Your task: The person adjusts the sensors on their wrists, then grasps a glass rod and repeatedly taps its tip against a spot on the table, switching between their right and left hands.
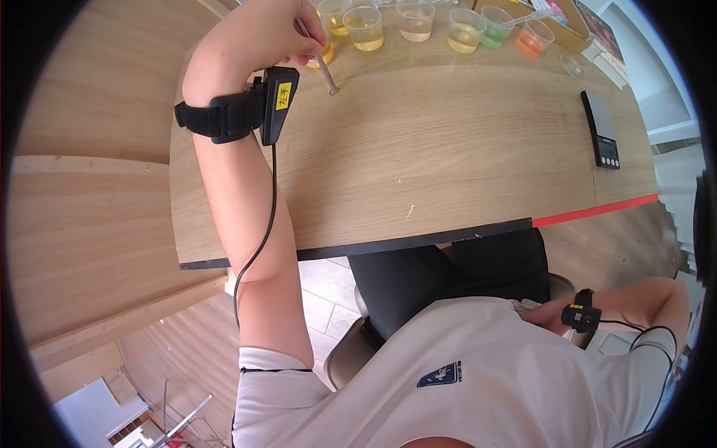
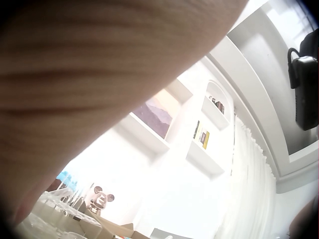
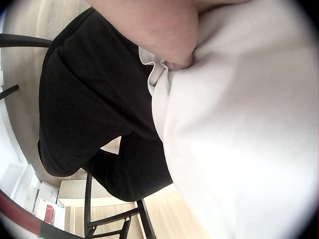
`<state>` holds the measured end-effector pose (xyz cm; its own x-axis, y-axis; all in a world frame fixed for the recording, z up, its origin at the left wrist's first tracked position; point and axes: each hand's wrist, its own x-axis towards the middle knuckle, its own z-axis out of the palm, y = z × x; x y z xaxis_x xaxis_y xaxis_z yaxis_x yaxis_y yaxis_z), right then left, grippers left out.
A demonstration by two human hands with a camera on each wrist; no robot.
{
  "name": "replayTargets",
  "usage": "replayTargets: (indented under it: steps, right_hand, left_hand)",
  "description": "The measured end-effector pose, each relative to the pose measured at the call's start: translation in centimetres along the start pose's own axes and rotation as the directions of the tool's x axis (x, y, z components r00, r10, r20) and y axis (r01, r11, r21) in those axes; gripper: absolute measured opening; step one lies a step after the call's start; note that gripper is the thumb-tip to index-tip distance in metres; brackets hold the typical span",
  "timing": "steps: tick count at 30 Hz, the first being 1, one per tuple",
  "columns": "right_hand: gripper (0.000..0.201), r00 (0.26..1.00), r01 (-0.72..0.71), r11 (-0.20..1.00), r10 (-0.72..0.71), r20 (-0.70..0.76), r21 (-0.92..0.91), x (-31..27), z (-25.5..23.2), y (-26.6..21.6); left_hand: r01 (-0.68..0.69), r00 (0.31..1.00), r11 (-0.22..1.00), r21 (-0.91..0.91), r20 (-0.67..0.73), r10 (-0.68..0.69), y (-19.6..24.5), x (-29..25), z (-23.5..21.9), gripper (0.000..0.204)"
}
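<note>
In the head view my left hand (image 1: 272, 33) pinches a thin greyish rod (image 1: 326, 76) between thumb and fingers. The rod slants down, its lower tip at or just above the tabletop. Beside those fingers, a cup of yellow liquid (image 1: 321, 58) is partly hidden. Skin of the left hand and wrist (image 2: 94, 64) fills much of the left wrist view, which does not show the rod. My right hand (image 1: 549, 316) lies against the hem of the light shirt (image 1: 478, 336); in the right wrist view its fingers are mostly hidden by cloth.
Clear cups stand along the table's far side, holding yellow (image 1: 364, 39), pale pink (image 1: 415, 30), green (image 1: 494, 34) and orange (image 1: 531, 45) liquids. A pipette (image 1: 526, 18) lies across the green one. A scale (image 1: 600, 131) and an empty-looking tipped cup (image 1: 573, 66) are at the right.
</note>
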<state>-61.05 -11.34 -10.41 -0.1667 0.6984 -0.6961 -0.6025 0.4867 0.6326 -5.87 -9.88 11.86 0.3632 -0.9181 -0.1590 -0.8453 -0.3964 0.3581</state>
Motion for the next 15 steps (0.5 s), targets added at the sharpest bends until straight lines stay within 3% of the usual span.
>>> replayTargets:
  steps: [2,15]
  right_hand:
    - [0.036,0.996,0.001,1.000,0.001,-0.088,0.017,-0.8,0.9,0.1]
    - [0.038,1.000,-0.007,0.999,0.006,-0.023,-0.036,-1.3,1.4,0.1]
  left_hand:
    - [-0.022,1.000,1.000,-0.016,-0.007,0.022,-0.5,0.1,0.1,0.012]
    - [-0.072,0.997,0.997,0.024,-0.031,0.072,-0.9,0.3,0.4,0.015]
